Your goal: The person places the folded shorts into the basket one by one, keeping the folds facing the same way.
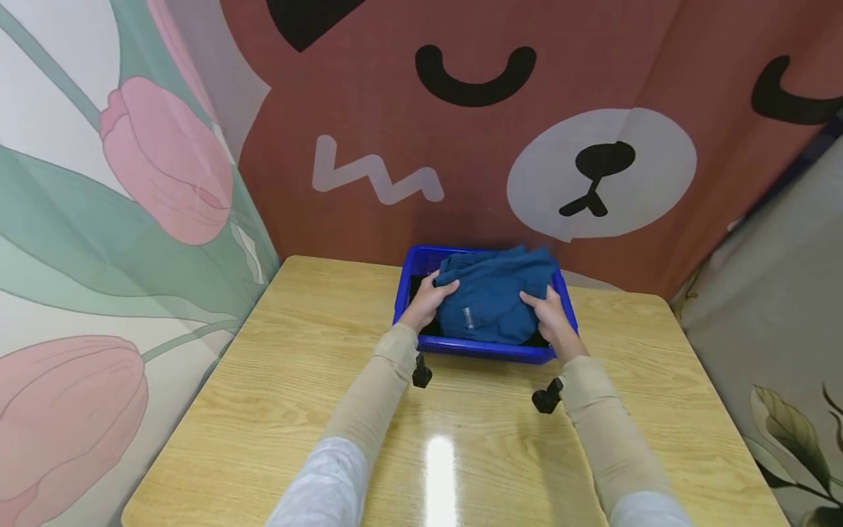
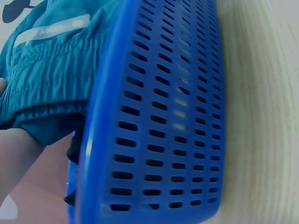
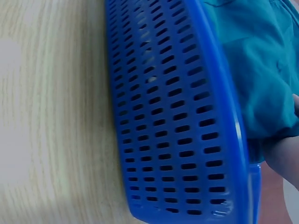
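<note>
Folded blue pants (image 1: 495,296) lie across the top of a blue plastic basket (image 1: 484,351). Their gathered elastic waistband and a whitish strip show in the left wrist view, on the pants (image 2: 56,70). My left hand (image 1: 431,300) grips their left side, thumb on top and the other fingers mostly hidden. At the opposite side, my right hand (image 1: 553,316) pinches the cloth with its thumb over it. Black cloth (image 1: 416,287) shows beneath the pants inside the basket. Both hands are over the basket, within its rim (image 3: 219,70).
The basket stands near the back edge of a light wooden table (image 1: 316,329). Behind it hangs a brown bear-print curtain (image 1: 369,95), with a tulip-print curtain (image 1: 72,219) at the left. Small black mounts (image 1: 421,372) hang under both wrists.
</note>
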Demonstrator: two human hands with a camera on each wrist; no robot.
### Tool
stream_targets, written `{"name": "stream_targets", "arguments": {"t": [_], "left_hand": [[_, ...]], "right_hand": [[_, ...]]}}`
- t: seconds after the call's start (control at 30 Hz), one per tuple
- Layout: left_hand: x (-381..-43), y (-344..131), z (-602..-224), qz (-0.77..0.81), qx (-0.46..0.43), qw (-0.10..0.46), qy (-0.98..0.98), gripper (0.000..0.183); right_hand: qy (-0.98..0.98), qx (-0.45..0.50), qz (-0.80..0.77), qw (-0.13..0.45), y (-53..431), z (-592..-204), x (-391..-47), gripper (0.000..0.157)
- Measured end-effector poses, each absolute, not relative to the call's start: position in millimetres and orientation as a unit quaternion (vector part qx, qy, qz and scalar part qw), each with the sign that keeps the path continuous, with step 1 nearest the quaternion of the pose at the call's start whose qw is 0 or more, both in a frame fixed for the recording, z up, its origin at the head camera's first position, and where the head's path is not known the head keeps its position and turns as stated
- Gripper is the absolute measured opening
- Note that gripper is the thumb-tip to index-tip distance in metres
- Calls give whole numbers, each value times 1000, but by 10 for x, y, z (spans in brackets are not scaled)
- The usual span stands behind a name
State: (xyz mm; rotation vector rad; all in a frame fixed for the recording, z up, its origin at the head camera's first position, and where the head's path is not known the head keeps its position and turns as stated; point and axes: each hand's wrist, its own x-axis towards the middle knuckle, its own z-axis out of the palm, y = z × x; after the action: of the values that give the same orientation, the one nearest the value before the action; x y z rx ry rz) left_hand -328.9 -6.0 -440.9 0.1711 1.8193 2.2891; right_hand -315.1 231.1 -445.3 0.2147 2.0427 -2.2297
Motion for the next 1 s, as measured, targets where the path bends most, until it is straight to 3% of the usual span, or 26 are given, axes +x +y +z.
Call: {"name": "stream_targets", "arguments": {"t": [0.23,0.5,0.6,0.7,0.83,0.93,1.0], "left_hand": [[-3292,-69,-4407,764,7,112,635,41],[-3847,-68,-5103,679,-20,-18,734,50],[-3719,-39,-4833,618,-31,-39,785,50],[-3431,0,-4416,532,6,-71,844,45],[-3243,75,-4241,333,129,-117,927,43],[-3197,125,-4261,183,213,-103,954,50],[-3190,151,-4297,104,245,-83,960,58]], "right_hand": [[694,79,-713,65,2313,-4544,-3177,71],[726,94,-679,57,2336,-4624,-3150,70],[750,90,-655,35,2356,-4628,-3141,70],[789,65,-611,-1,2364,-4613,-3135,69],[870,-7,-485,-87,2331,-4580,-3122,68],[919,-93,-357,-141,2263,-4560,-3131,65],[936,-151,-286,-142,2208,-4549,-3144,67]]}}
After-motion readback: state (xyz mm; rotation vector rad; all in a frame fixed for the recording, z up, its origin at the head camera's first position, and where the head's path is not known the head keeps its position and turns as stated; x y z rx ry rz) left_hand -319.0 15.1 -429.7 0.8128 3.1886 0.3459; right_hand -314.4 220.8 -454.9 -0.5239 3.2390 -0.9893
